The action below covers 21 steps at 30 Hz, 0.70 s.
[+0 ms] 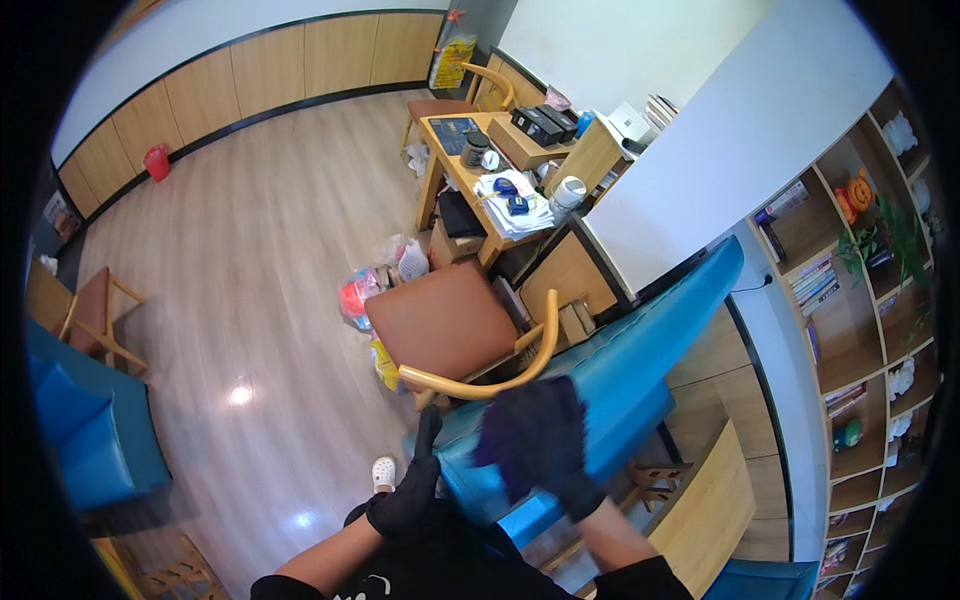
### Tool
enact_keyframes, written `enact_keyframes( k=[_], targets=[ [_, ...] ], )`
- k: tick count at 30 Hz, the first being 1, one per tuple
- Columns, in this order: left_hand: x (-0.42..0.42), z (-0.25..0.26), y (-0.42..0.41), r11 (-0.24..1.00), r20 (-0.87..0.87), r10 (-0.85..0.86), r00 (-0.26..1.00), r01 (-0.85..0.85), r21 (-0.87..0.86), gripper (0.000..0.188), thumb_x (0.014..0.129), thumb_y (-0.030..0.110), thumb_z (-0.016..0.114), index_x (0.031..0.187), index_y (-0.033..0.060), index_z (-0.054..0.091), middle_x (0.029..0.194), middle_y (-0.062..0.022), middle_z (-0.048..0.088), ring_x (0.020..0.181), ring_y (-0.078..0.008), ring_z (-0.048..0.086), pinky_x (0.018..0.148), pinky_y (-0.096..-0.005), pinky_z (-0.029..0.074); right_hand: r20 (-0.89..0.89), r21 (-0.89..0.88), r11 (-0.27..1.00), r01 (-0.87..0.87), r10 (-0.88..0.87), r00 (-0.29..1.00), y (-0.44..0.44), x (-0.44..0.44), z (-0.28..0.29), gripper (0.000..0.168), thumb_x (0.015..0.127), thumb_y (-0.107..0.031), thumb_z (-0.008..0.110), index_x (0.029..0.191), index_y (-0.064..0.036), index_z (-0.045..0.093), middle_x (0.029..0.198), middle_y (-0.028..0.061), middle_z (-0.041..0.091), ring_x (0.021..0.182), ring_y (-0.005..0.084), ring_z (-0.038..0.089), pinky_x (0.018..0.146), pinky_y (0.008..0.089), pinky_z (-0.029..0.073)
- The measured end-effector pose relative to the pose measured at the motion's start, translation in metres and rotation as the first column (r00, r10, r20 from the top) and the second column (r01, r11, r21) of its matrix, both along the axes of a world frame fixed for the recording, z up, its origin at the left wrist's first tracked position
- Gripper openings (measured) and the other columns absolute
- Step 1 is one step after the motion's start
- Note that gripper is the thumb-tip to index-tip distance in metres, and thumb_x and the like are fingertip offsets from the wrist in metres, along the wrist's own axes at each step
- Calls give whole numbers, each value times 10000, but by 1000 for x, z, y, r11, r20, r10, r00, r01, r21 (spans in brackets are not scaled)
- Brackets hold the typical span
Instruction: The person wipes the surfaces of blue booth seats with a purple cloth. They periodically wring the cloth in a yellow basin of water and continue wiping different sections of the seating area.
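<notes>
Both of my hands wear black gloves. My left hand is at the near left corner of a blue upholstered bench, thumb raised and nothing seen in its grip. Over the bench back, my right hand is blurred and has a dark purple cloth bunched at its fingers. Just beyond my hands stands a wooden chair with a brown seat and a curved wooden back rail.
A wooden desk holds papers, tape measures, a jar and boxes. Plastic bags lie on the floor beside the chair. A wooden table and a shelf unit stand right; a blue sofa and another chair stand left.
</notes>
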<state>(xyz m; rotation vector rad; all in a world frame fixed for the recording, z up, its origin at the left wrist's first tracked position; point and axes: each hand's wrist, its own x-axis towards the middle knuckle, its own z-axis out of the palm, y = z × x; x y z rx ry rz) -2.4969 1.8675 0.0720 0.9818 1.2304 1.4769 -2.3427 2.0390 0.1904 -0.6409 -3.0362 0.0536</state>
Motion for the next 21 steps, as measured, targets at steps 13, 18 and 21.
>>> enact_keyframes(
  k=[13, 18, 21],
  targets=[
    [7, -16, 11, 998, 205, 32, 978, -42, 43, 943, 945, 503, 534, 1590, 25, 38, 1639, -200, 155, 1521, -323, 170, 1235, -428, 141, -163, -70, 997, 13, -24, 986, -47, -21, -6, 461, 927, -270, 533, 1335, -64, 596, 1384, 135, 572, 1338, 339, 477, 1180, 555, 211],
    [1, -9, 2, 986, -101, 74, 992, -58, 155, 711, 1063, 510, 276, 1563, 8, 217, 1576, -227, 315, 1487, -314, 276, 1225, -423, 182, 18, -242, 949, 203, -205, 979, -16, -20, 4, 534, 925, -287, 530, 1416, -81, 557, 1448, 128, 542, 1443, 312, 383, 1195, 578, 145],
    [-7, -7, -1, 986, -9, -7, 1000, 8, 169, 730, 1005, 355, 451, 1577, 14, 152, 1610, -210, 249, 1507, -308, 232, 1239, -421, 155, -181, -52, 998, 34, -43, 983, -64, -15, 3, 458, 927, -159, 496, 1364, -54, 583, 1379, 176, 568, 1366, 349, 462, 1190, 527, 204]
  ],
)
